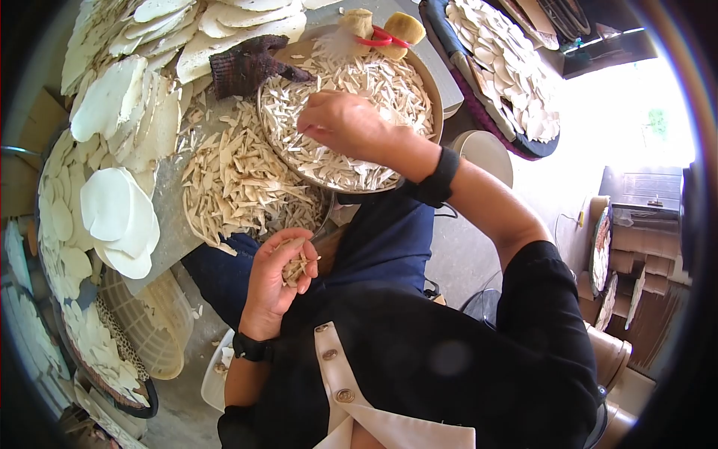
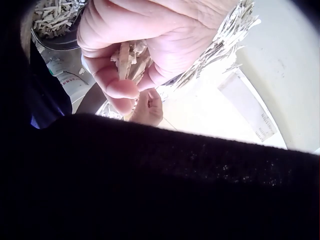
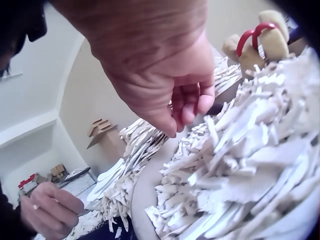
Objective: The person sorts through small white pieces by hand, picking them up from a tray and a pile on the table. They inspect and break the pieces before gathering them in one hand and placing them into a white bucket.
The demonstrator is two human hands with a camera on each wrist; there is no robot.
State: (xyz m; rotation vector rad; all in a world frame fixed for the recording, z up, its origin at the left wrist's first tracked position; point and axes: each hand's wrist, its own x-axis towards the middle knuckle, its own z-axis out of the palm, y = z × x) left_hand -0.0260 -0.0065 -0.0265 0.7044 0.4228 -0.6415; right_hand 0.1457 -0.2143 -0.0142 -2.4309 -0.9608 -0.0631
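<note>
In the head view my left hand is near my lap, palm up, its fingers curled round a small bunch of pale dried strips. The left wrist view shows these strips between thumb and fingers. My right hand hovers over a large round pan heaped with whiter strips. Seen from the right wrist, its fingers are curled in towards the thumb, and nothing shows between them. A pile of browner strips lies between the two hands, left of the pan.
Red-handled scissors and yellowish pads rest at the pan's far rim. A dark knitted glove lies by its left edge. Stacked white slices cover the left side. A plastic basket stands below; another slice-filled tray is beyond.
</note>
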